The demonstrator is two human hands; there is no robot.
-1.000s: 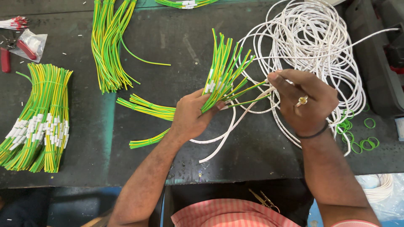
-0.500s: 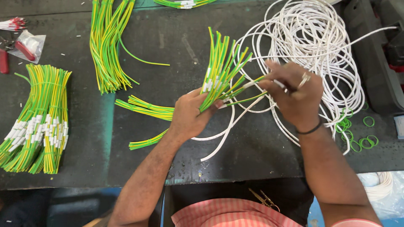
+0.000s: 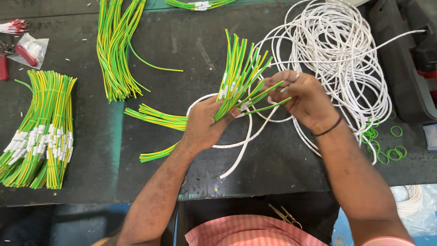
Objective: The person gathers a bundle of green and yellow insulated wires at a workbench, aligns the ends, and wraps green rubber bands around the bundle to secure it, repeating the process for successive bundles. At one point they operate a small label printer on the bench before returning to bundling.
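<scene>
My left hand [image 3: 205, 125] grips a fanned bundle of green-and-yellow wires [image 3: 236, 73] near its lower end, over the dark table [image 3: 182, 45]. My right hand [image 3: 302, 98] pinches the tips of a few of these wires at the bundle's right side, fingers closed on them. A coil of white cable [image 3: 337, 50] lies behind and under my right hand, with loose white ends curling beneath both hands. Two short green-yellow wire bunches [image 3: 157, 117] lie just left of my left hand.
A tied stack of green-yellow wires with white sleeves [image 3: 41, 132] lies at far left. A loose bunch [image 3: 116, 50] sits at top centre-left. Green rubber bands [image 3: 387, 143] lie scattered at right. A plastic bag with red-tipped parts [image 3: 25, 48] is top left. Scissors [image 3: 284, 214] rest on my lap.
My right hand has shifted left and closed in on the wire tips at the bundle's right edge. My left hand keeps its hold on the bundle in much the same place.
</scene>
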